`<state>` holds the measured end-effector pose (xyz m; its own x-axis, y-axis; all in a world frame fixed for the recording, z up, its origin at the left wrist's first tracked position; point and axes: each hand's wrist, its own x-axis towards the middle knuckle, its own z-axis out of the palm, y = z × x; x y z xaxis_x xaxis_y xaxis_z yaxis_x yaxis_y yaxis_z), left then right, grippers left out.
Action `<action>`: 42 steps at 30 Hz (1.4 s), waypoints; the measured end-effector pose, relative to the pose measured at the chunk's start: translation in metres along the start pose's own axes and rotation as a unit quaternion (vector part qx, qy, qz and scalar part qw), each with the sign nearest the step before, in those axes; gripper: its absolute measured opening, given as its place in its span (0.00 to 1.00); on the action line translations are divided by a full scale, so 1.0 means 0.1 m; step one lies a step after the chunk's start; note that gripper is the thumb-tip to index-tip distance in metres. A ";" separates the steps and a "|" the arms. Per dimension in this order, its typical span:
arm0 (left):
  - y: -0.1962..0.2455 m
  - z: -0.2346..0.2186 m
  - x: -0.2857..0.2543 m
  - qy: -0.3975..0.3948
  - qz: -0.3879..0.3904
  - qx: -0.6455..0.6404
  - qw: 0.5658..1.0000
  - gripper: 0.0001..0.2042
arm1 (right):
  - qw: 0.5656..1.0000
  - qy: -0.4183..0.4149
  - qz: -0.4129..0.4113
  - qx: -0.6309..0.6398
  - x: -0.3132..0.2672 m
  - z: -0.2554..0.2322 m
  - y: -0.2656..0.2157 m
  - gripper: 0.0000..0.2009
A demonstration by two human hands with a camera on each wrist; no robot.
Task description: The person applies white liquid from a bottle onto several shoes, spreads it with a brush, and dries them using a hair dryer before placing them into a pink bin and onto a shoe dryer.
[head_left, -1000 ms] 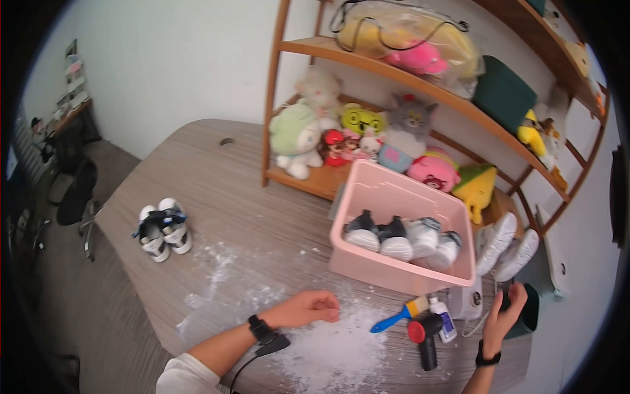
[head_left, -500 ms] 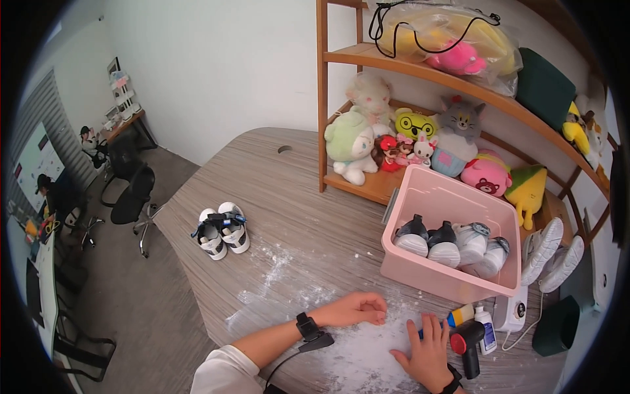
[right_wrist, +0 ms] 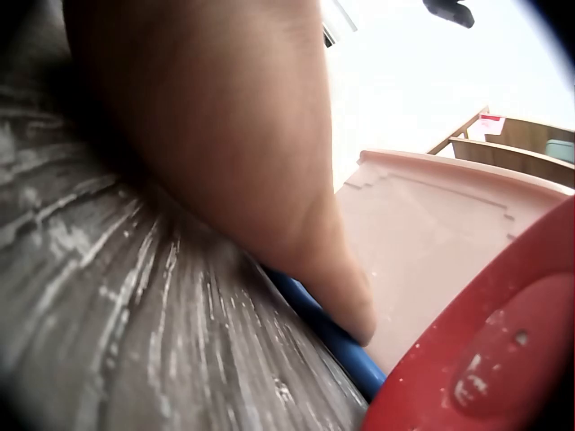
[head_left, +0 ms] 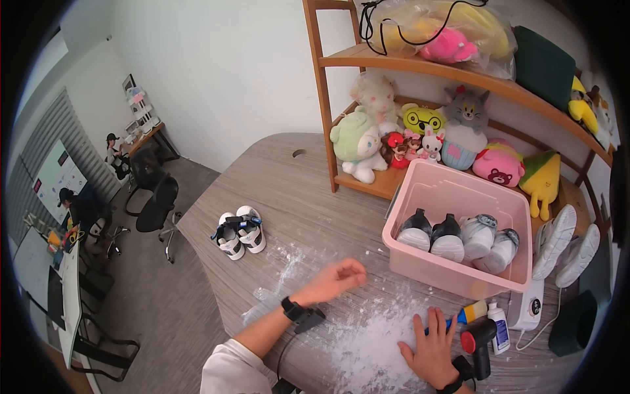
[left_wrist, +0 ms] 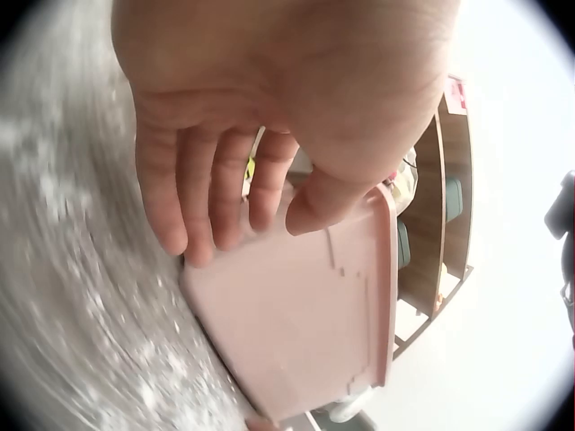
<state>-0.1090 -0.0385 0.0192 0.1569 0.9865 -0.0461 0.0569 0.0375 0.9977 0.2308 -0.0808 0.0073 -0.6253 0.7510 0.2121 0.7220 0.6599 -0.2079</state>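
Observation:
My right hand [head_left: 430, 351] lies with spread fingers over the blue handle of a paintbrush [head_left: 472, 312]. In the right wrist view, a fingertip [right_wrist: 352, 314] is right at that blue handle [right_wrist: 328, 341]. My left hand [head_left: 338, 279], slightly blurred, is over the table in front of the pink bin [head_left: 453, 272], its fingers loosely bent and nothing in them. White powder [head_left: 377, 348] is spread across the wood-grain table between the hands. Beside the brush lie a black handheld device with a red round end [head_left: 482, 345] and a white bottle [head_left: 499, 328].
Several shoes sit inside the pink bin. A strapped pair of shoes [head_left: 241, 233] stands at the table's left; white shoes [head_left: 556, 246] lean at the right near a white device with a cord [head_left: 527, 307]. Behind is a wooden shelf [head_left: 387, 62] of plush toys.
My right hand has come left from the table's right side onto the brush handle. My left hand has moved left and farther from me. The head view has turned left.

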 end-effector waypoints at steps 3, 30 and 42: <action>0.32 -0.31 -0.20 0.126 0.023 0.208 0.970 0.10 | 1.000 0.004 -0.002 0.003 -0.01 0.01 0.01 0.35; 0.22 -0.50 -0.63 0.217 0.096 0.510 0.827 0.12 | 0.999 0.040 -0.015 -0.001 -0.03 0.07 0.08 0.33; 0.28 0.45 -0.74 -0.054 0.210 0.339 0.916 0.18 | 0.998 0.051 -0.019 -0.005 -0.01 0.03 0.06 0.33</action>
<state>-0.0745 -0.1176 0.0482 0.3995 0.8682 0.2942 0.5617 -0.4855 0.6699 0.2351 -0.0777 0.0025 -0.6183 0.7194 0.3164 0.7021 0.6866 -0.1888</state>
